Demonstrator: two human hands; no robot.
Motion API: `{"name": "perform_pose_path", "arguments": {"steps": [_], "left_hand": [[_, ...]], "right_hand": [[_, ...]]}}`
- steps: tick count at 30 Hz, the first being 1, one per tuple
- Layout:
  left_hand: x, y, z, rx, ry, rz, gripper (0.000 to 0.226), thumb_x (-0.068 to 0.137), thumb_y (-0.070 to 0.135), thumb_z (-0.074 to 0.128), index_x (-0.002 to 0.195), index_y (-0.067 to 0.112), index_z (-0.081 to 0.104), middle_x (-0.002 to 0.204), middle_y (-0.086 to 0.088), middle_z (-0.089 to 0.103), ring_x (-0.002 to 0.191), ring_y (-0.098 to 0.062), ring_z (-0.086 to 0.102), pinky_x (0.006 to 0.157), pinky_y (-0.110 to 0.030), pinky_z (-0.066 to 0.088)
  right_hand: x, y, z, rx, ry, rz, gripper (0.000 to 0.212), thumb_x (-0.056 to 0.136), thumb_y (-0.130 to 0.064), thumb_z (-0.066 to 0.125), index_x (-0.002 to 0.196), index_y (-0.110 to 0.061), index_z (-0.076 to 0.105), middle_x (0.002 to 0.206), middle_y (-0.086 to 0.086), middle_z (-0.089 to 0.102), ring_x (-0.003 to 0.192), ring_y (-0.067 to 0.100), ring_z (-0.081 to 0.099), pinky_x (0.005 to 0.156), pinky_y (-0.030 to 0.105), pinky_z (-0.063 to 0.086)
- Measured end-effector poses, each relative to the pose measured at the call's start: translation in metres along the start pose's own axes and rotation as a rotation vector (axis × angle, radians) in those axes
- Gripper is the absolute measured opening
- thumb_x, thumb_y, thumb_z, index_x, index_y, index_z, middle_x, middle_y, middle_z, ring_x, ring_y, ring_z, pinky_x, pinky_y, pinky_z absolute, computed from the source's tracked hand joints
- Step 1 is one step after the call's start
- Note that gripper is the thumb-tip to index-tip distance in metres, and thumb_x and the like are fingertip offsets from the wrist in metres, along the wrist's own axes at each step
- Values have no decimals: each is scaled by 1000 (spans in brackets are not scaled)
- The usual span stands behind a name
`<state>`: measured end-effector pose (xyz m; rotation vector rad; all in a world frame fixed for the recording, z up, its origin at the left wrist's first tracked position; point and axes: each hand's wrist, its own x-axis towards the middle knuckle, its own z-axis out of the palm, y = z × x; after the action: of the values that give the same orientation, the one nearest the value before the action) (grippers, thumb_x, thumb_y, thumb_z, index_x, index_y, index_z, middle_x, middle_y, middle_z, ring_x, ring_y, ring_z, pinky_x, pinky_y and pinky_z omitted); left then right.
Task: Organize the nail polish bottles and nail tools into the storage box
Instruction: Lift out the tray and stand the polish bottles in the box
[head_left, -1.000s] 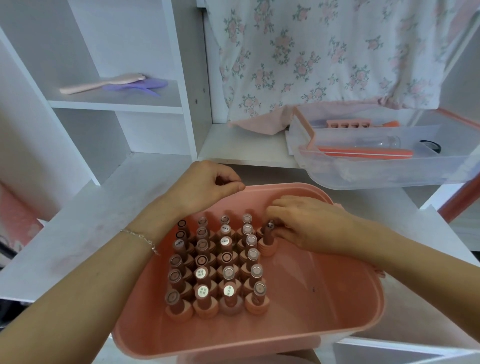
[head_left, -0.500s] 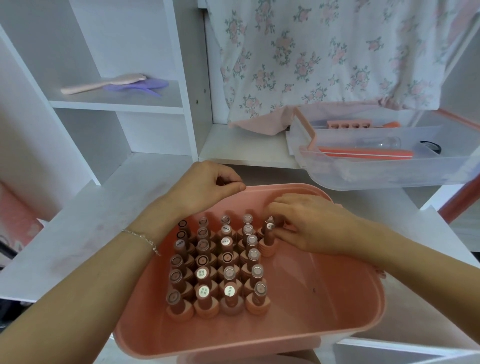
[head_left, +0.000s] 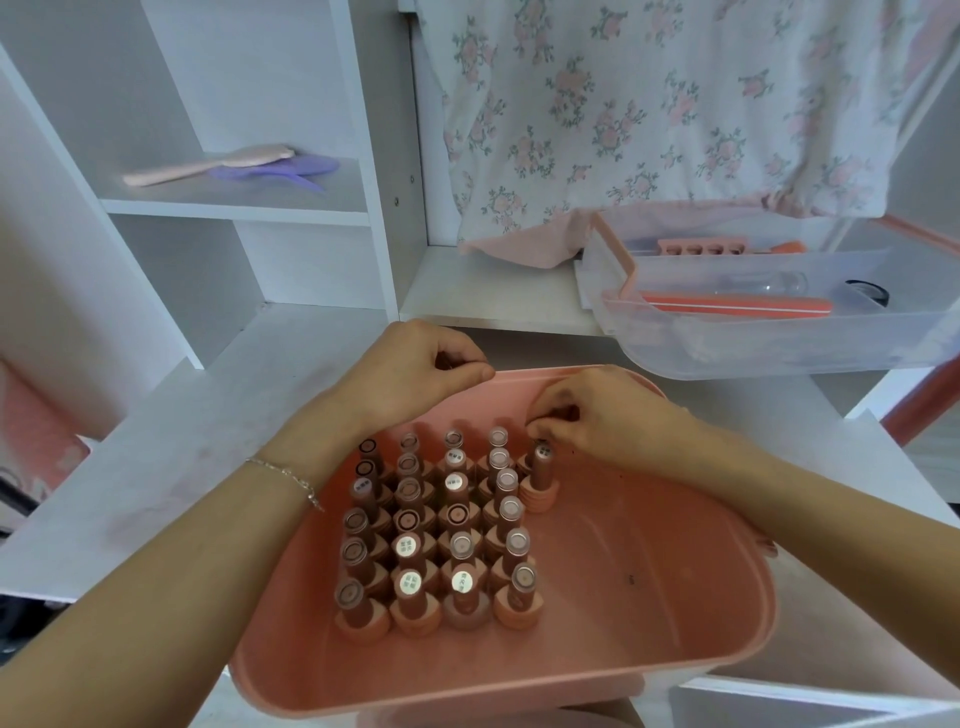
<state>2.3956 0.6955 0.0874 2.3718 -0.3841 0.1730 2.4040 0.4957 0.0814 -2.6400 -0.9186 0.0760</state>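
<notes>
A pink storage box (head_left: 649, 582) stands on the white shelf in front of me. Several nail polish bottles (head_left: 452, 525) stand upright in neat rows in its left half. One more bottle (head_left: 540, 470) stands alone to the right of the rows, near the far wall. My right hand (head_left: 608, 421) hovers just behind that bottle, its curled fingers pinching a small dark bottle that is mostly hidden. My left hand (head_left: 415, 374) rests at the box's far left rim, fingers curled round something small and dark, apparently another bottle.
A clear plastic tray (head_left: 779, 348) sits on the shelf at the back right, holding orange nail files (head_left: 727, 304) and a pink toe separator (head_left: 701, 245). A floral cloth (head_left: 649, 104) hangs above it. A pink brush (head_left: 208, 163) and purple comb (head_left: 296, 167) lie on the upper left shelf.
My right hand has lifted off the lone bottle and drawn back toward the box's far wall. That bottle now stands free. My left hand has stayed put.
</notes>
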Motion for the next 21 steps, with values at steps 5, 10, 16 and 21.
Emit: {"name": "perform_pose_path", "arguments": {"steps": [5,10,16,21], "left_hand": [[1,-1,0,-8,3,-8,6,82,20,67,80,18,71,73,17,63,66,14,54,64,0,37],[0,0,0,-8,0,-8,6,82,20,66,81,17,72,74,15,63,67,13,55,64,0,38],[0,-1,0,-5,6,-9,7,82,20,67,81,15,72,74,13,64,66,14,54,63,0,37],[0,-1,0,8,4,-5,7,82,20,67,82,16,72,74,14,63,66,13,55,64,0,37]], "right_hand": [[2,2,2,19,-9,-7,15,85,-24,60,91,-23,73,92,-10,70,74,1,49,68,14,33],[3,3,2,32,-13,-1,15,84,-24,60,90,-24,74,91,-12,71,79,4,56,69,14,35],[3,3,2,55,-16,-8,15,84,-21,61,90,-23,74,92,-13,71,86,3,57,68,7,34],[1,3,2,49,2,29,16,86,-26,59,99,-27,69,97,-12,69,78,0,51,63,6,35]]}}
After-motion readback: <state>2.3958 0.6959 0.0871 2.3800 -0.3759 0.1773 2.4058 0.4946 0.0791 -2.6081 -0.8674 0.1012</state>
